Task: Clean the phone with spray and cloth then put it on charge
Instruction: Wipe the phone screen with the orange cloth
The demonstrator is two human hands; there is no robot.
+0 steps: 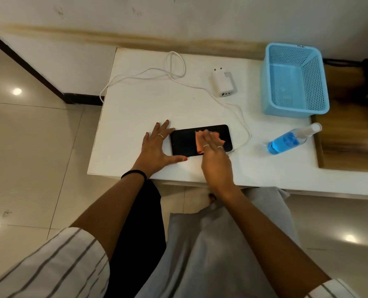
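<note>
A black phone (184,141) lies flat, screen up, near the front of the white table (140,108). My left hand (157,147) rests open against the phone's left end, thumb along its near edge. My right hand (215,155) presses a small orange cloth (199,143) flat onto the right half of the screen with straight fingers. A spray bottle (290,141) with blue liquid lies on its side to the right. The white charger adapter (222,84) sits farther back, and its white cable (241,117) runs down to the phone's right end.
A light blue perforated basket (295,80) stands at the table's back right. The cable loops near the back edge and hangs off the left side. A wooden surface adjoins the table on the right. Tiled floor lies to the left and below.
</note>
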